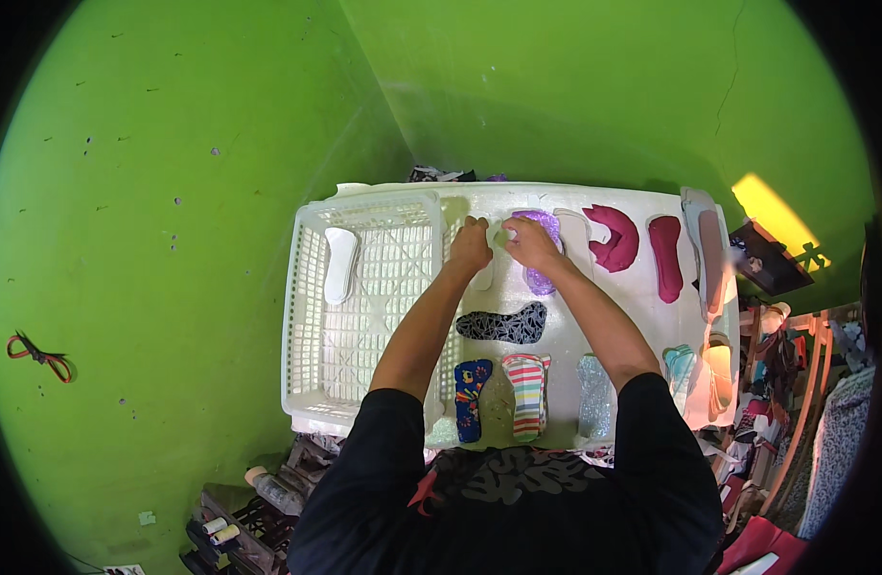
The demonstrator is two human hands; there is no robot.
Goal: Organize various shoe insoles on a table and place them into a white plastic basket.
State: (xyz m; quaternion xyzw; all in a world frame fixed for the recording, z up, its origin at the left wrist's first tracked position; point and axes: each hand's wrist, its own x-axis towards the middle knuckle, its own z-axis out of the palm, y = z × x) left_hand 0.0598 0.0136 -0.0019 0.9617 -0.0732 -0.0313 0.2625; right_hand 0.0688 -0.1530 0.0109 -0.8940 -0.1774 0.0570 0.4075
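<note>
Both my hands work close together at the far middle of the white table. My left hand (472, 245) is closed, its fingertips pinched beside a white sole-shaped piece (482, 277) that shows partly below it. To its right, my right hand (533, 243) is also closed, thumb and fingers curled together over the left edge of a stack of glittery purple pieces (543, 281). Whatever thin thing lies in either pinch blends with the white tabletop. A black piece with grey line pattern (503, 323) lies crosswise on the near side of my hands.
A white plastic basket (292, 316) at left holds a white sole-shaped stack (340, 266). Dark red stacks (665, 259) and pale grey ones lie at right. Along the near edge are blue printed (471, 401), striped (526, 398) and silvery (595, 397) pieces. Green walls (220, 172) rise behind.
</note>
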